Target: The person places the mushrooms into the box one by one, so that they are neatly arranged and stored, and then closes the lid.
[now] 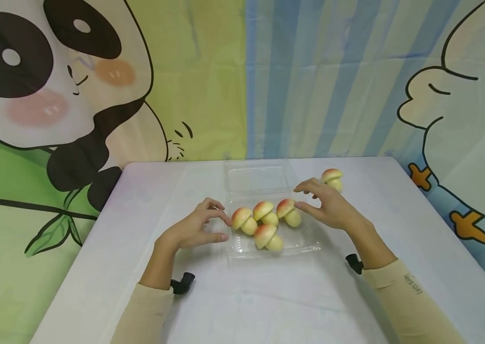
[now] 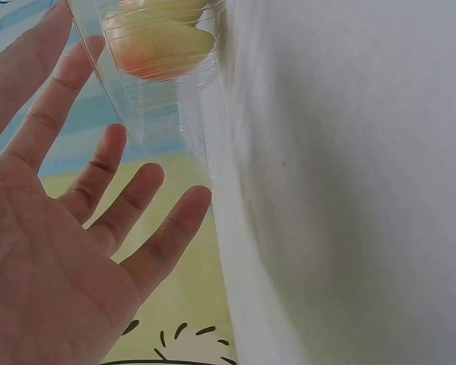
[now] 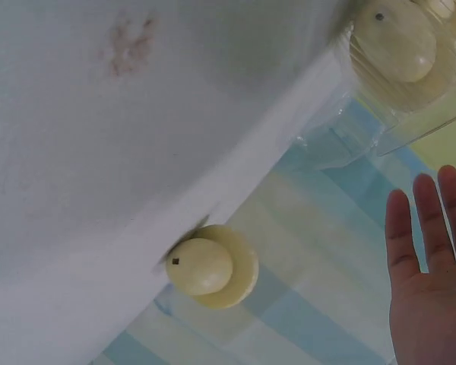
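A clear plastic clamshell box (image 1: 298, 243) lies on the table with its lid (image 1: 257, 179) folded back. Several toy mushrooms (image 1: 264, 236) with reddish-yellow caps and pale stems sit in its base. My left hand (image 1: 195, 227) is at the box's left side, fingers spread around the rim and nothing in its grasp. At the right side, my right hand (image 1: 328, 205) hovers by the box wall, its thumb close to the rightmost mushroom (image 1: 292, 217). The right wrist view shows that hand's fingers (image 3: 433, 220) extended, holding nothing. Another toy mushroom (image 1: 332, 177) stands on the table just beyond the right hand.
The table (image 1: 242, 306) has a white cover. Behind it hangs a cartoon backdrop (image 1: 208, 86) with a panda and a white figure. Black wrist cameras (image 1: 183, 283) are worn on both arms.
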Tool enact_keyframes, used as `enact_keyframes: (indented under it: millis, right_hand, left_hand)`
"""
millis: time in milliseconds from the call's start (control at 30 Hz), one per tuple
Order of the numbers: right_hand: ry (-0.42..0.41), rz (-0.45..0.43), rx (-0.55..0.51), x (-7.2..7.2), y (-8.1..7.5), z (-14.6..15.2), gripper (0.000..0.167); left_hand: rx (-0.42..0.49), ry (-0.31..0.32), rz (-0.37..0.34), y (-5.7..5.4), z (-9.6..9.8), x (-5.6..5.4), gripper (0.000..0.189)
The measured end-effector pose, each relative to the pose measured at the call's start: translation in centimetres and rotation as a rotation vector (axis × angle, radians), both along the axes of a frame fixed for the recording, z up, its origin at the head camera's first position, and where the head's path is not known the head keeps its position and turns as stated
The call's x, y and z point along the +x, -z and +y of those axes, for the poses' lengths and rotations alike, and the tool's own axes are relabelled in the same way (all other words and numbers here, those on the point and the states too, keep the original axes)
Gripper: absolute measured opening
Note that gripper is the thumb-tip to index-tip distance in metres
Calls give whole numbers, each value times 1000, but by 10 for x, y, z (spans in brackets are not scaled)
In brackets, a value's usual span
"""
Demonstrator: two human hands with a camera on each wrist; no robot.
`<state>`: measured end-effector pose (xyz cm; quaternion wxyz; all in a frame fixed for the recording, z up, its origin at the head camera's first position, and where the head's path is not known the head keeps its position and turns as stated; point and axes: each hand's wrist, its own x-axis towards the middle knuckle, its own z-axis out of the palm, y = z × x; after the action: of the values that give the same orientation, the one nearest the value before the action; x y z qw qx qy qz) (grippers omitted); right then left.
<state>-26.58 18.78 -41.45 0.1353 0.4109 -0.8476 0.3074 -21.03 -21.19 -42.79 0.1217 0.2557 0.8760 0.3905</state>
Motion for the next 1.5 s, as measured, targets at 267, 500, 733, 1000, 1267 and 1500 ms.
enact_keyframes:
  millis: [267, 500, 733, 1000, 1267, 1500]
  right_hand:
    - [81, 48, 32, -10, 4, 7, 35]
    - [112, 67, 30, -22, 4, 22, 37]
    - [131, 64, 44, -32, 2, 36, 40]
    - [190, -11, 75, -42, 5, 50, 45]
    - [249, -69, 86, -51, 10, 68, 48]
    - [276, -88, 79, -58, 17, 77, 50]
  left_hand:
    - [-4, -19, -14, 2, -5, 3, 31]
    - [-1, -15, -10, 3, -5, 1, 31]
    - [10, -2, -9, 3, -2, 1, 31]
    - [2, -13, -16, 3, -1, 0, 31]
    - [5, -13, -16, 3, -1, 0, 31]
    - [12, -22, -35, 2, -2, 1, 31]
